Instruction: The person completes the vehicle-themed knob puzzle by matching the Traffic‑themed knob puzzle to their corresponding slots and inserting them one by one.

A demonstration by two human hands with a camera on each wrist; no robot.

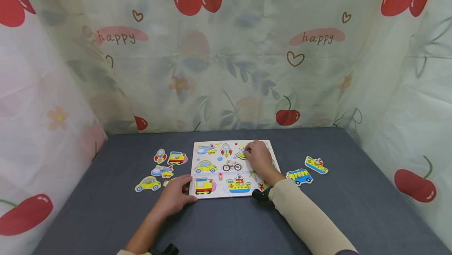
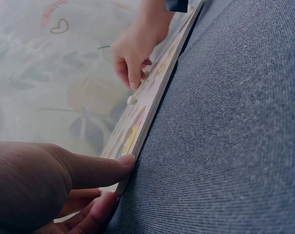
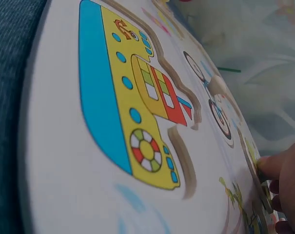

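A wooden puzzle board with printed vehicle shapes lies on the table. My left hand grips its near left corner; in the left wrist view the thumb lies on the top edge with fingers curled below. Over the far right part of the board, my right hand pinches a yellow-green puzzle piece, mostly hidden by the fingers. A bicycle piece with a knob sits in the middle of the board. The ship recess shows its printed picture in the right wrist view.
Left of the board lie loose pieces: a rocket, a train, a plane, a car and one partly behind the left hand. On the right are a bus and a ship. A patterned curtain surrounds the table.
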